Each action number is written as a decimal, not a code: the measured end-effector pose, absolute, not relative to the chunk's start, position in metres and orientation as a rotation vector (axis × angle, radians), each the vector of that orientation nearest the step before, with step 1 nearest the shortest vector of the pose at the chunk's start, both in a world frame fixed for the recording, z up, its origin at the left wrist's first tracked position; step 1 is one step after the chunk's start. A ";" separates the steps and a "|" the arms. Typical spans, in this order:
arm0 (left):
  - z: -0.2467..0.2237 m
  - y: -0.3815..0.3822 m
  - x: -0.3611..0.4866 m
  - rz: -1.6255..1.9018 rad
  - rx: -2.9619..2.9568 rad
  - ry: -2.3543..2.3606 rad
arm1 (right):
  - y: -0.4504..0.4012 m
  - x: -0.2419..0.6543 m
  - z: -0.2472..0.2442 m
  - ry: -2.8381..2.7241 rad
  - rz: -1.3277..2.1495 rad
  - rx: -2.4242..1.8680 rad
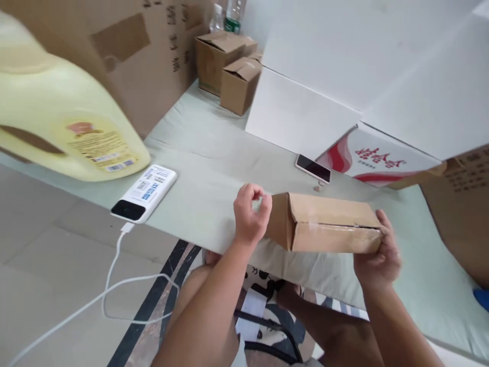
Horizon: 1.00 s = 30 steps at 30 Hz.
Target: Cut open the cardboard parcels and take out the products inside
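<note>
The cardboard box, closed and elongated, is located between the person's two hands, at the front edge of the cloth-covered table; whether its underside touches the cloth cannot be determined. The right hand grips the right end of the box, its fingers wrapped around the end at the far side and the base of the hand below the near corner. The left hand is at the opposite end, just beside the left end face; its fingers are curled inward, with thumb and forefinger tips close together and a small opening between them and the palm. Contact between those tips and the box cannot be confirmed, nor whether anything is pinched. A strip of clear tape is noted across the box near its left end, and a seam runs lengthwise toward the right hand. A phone lies on the table beyond the box, near the white carton. To the left, well apart from both hands, a white power bank lies at the table edge, cable attached, beside a yellow jug.
</note>
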<state>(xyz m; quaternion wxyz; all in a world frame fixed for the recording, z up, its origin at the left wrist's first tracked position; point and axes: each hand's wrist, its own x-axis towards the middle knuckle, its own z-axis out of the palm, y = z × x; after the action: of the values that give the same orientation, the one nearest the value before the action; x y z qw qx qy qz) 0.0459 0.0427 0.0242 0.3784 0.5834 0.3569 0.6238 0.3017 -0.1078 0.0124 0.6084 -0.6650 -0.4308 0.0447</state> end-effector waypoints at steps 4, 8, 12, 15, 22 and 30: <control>0.019 0.036 0.078 1.252 1.644 0.543 | -0.125 0.303 -0.002 -0.674 0.196 -1.347; 0.020 0.023 0.092 1.301 1.532 0.559 | -0.125 0.313 -0.005 -0.650 0.277 -1.314; 0.024 0.013 0.105 1.552 1.333 0.761 | -0.132 0.323 -0.008 -0.839 0.369 -1.392; 0.024 0.008 0.115 1.572 1.263 0.690 | -0.134 0.325 -0.010 -0.903 0.346 -1.429; 0.021 -0.005 0.116 1.339 1.308 0.515 | -0.148 0.332 -0.005 -0.886 0.308 -1.464; 0.016 -0.004 0.119 1.334 1.314 0.486 | -0.165 0.331 -0.003 -0.968 0.338 -1.386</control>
<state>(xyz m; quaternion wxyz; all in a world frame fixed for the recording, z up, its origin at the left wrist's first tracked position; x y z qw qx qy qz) 0.1185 -0.0036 0.0157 0.5674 0.5594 0.2066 0.5678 0.3310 -0.1648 -0.0027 0.6508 -0.6103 -0.4263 0.1489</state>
